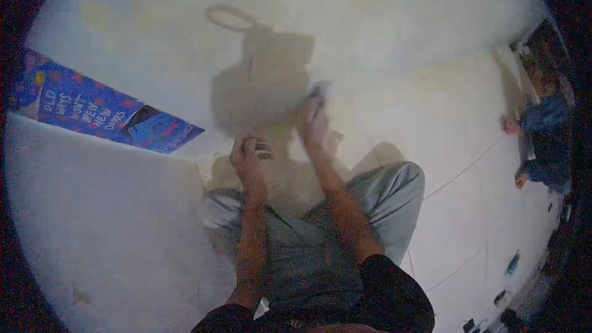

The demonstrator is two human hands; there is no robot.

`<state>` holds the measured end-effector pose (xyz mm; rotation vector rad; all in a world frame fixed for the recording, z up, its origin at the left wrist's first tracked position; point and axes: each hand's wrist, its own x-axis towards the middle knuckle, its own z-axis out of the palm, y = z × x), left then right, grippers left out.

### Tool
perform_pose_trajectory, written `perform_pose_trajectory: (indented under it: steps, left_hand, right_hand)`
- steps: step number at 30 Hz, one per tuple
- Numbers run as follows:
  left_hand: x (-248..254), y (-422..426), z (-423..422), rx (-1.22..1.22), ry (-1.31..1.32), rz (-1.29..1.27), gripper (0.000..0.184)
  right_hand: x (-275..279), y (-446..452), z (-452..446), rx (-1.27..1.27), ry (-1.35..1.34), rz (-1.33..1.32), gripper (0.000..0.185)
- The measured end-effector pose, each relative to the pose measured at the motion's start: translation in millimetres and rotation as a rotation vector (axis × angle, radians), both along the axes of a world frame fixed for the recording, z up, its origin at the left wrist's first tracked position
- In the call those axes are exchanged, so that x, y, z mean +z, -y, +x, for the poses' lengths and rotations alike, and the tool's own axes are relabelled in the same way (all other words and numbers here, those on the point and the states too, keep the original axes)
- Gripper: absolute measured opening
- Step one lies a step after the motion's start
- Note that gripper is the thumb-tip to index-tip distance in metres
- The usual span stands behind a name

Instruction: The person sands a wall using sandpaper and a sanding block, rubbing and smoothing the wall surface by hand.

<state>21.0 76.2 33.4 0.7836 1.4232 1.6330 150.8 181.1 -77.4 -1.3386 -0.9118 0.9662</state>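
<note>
My left hand [250,157] is raised in front of a pale wall [394,18], its fingers curled inward; whatever lies within them is too blurred to name. Higher and to the right, my right hand [313,124] is closed round a small greyish thing [319,91], smeared and unclear, close to the wall. A large soft shadow [265,80] with a loop at its top falls on the wall above and between both hands. Below them are my bent legs in grey trousers [388,194].
A blue painted strip [86,108] with white lettering and red spots runs along the left. Another person [549,139] in dark blue is at the far right, both hands showing. Small dark items [502,298] lie at the lower right on a pale floor [453,222] with thin lines.
</note>
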Motion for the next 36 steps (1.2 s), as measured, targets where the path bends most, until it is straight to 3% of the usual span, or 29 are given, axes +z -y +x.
perform_pose_trajectory:
  steps: [3, 4, 6, 7, 9, 10, 12, 13, 15, 18, 21, 27, 29, 33, 36]
  left_hand:
    - [4, -2, 3, -0.012, 0.053, -0.071, 0.02]
    - [8, -3, 6, -0.009, 0.091, -0.088, 0.02]
    - [8, -5, 11, -0.015, 0.134, -0.107, 0.019]
    - [7, -7, 12, -0.025, 0.129, -0.111, 0.019]
    - [0, -9, 11, -0.038, 0.119, -0.12, 0.019]
    - [-8, -8, 9, -0.031, 0.084, -0.149, 0.019]
    - [-10, -4, 4, -0.022, 0.039, -0.188, 0.018]
    - [-5, -3, 4, -0.027, 0.047, -0.168, 0.018]
    - [-3, 0, 4, -0.023, 0.055, -0.15, 0.018]
    - [-2, -1, 8, -0.037, 0.083, -0.113, 0.018]
    - [-3, -8, 12, -0.053, 0.084, -0.199, 0.019]
    - [-47, -9, -10, -0.043, 0.076, -0.17, 0.021]
    - [-87, -7, -37, -0.09, 0.157, -0.125, 0.022]
    - [-37, -7, -17, -0.1, -0.096, -0.221, 0.023]
    - [-2, 4, -2, -0.077, 0.082, -0.164, 0.022]
  right_hand:
    - [-12, -28, 22, -0.011, -0.481, 0.179, 0.036]
    - [-23, -32, 24, 0.056, -0.644, 0.205, 0.049]
    - [9, -9, -4, 0.003, -0.191, 0.005, 0.04]
    - [8, -6, -29, -0.007, -0.521, 0.058, 0.046]
    - [-11, -9, -54, -0.024, -0.855, 0.11, 0.055]
    - [-31, -16, -61, -0.017, -0.366, 0.243, 0.061]
    - [-79, -38, -63, -0.007, 0.116, 0.35, 0.069]
    - [-111, -57, -47, -0.025, 0.045, 0.211, 0.07]
    - [-115, -61, -11, -0.034, -0.025, 0.069, 0.07]
    - [-30, -51, 28, 0.15, -0.374, 0.193, 0.082]
    - [-3, -30, -3, 0.101, -0.174, 0.18, 0.079]
    - [-34, 8, -65, 0.19, 0.054, 0.185, 0.078]
    - [-39, 8, -65, 0.199, 0.065, 0.171, 0.078]
    - [-64, 11, -67, 0.2, 0.084, 0.122, 0.077]
    - [-78, -19, -48, 0.108, -0.016, 0.055, 0.077]
